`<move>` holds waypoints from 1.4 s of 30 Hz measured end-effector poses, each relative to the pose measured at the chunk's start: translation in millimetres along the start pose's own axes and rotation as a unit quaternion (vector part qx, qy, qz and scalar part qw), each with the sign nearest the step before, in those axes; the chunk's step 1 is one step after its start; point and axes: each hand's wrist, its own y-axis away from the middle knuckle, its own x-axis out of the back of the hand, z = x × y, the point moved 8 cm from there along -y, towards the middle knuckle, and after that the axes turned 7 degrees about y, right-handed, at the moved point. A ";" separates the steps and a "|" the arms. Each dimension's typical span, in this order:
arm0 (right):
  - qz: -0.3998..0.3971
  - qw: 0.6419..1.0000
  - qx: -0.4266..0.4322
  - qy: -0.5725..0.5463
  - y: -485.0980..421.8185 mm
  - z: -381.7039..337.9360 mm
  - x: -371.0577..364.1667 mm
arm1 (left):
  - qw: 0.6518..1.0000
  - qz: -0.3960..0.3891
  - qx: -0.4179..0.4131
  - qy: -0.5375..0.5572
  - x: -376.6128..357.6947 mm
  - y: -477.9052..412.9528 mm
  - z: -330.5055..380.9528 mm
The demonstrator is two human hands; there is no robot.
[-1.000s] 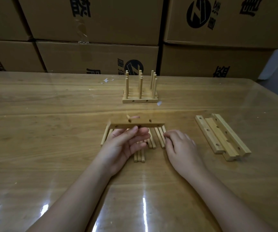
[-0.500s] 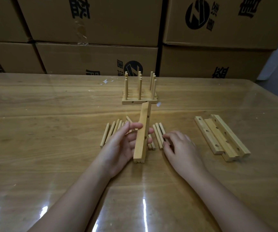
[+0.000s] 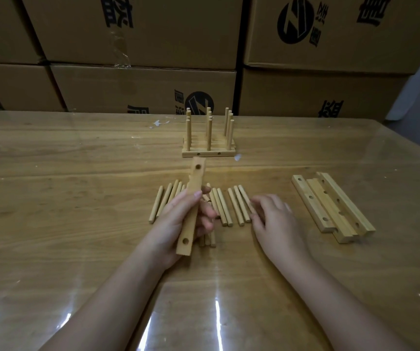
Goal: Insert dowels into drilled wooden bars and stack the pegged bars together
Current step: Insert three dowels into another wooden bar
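My left hand (image 3: 178, 224) grips a drilled wooden bar (image 3: 193, 206) lengthwise, pointing away from me, its holes facing up. Several loose dowels (image 3: 219, 206) lie in a row on the table under and beside that hand. My right hand (image 3: 274, 221) rests on the right end of the dowel row, fingertips touching the outermost dowel (image 3: 245, 202); whether it pinches one is blurred. Further back stand the pegged bars (image 3: 208, 148) with upright dowels. Three bare drilled bars (image 3: 330, 206) lie at the right.
The wooden table (image 3: 77, 173) has a glossy clear cover. Stacked cardboard boxes (image 3: 140, 59) form a wall along its far edge. Small white scraps (image 3: 158, 122) lie near the back.
My left hand has turned the bar from crosswise to pointing away from me and shifted it left. My right hand has stayed at the right dowels, its fingers now blurred by motion.
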 end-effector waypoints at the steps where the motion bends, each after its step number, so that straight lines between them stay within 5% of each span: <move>1: -0.001 1.000 -0.002 -0.008 -0.2 0.8 0.3 | 1.000 0.003 -0.004 -0.005 0.9 -0.8 0.2; 16: 0.020 1.000 -0.020 -0.013 1.8 2.2 6.8 | 0.999 -0.007 0.029 0.043 -3.9 -0.3 -3.5; 25: 0.013 0.975 -0.106 -0.196 -4.3 25.0 1.4 | 0.999 -0.010 0.015 0.045 -7.0 2.3 -0.1; 42: -0.008 0.957 -0.092 -0.274 -1.9 19.5 1.6 | 0.999 0.022 -0.010 0.031 -0.4 -1.1 1.3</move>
